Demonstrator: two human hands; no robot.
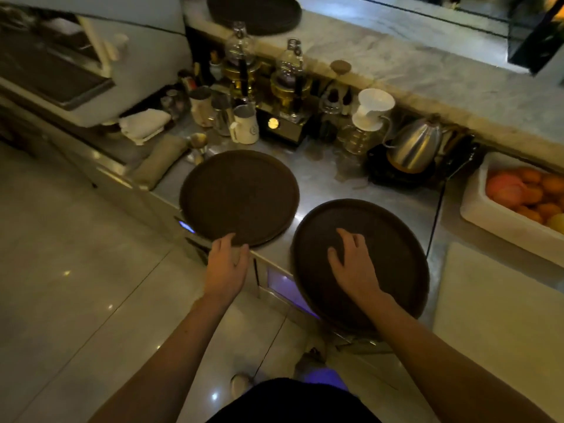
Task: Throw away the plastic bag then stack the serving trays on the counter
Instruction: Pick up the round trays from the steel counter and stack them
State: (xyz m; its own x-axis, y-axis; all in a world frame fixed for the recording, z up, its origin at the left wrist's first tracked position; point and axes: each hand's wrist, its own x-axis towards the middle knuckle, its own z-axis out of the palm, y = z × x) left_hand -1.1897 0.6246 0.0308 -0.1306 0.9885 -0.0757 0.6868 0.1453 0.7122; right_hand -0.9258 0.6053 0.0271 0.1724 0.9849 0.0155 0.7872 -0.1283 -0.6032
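Two round dark brown serving trays lie side by side on the steel counter. The left tray sits further back; my left hand grips its near rim, thumb on top. The right tray overhangs the counter's front edge. On it rests my right hand, fingers spread and pressing on the tray's surface. A third stack of dark trays lies on the raised marble ledge at the back. No plastic bag is in view.
Behind the trays stand siphon brewers, pitchers, a white dripper on a glass server and a steel kettle. A white tub of oranges and a white board lie at the right. An espresso machine is at the left.
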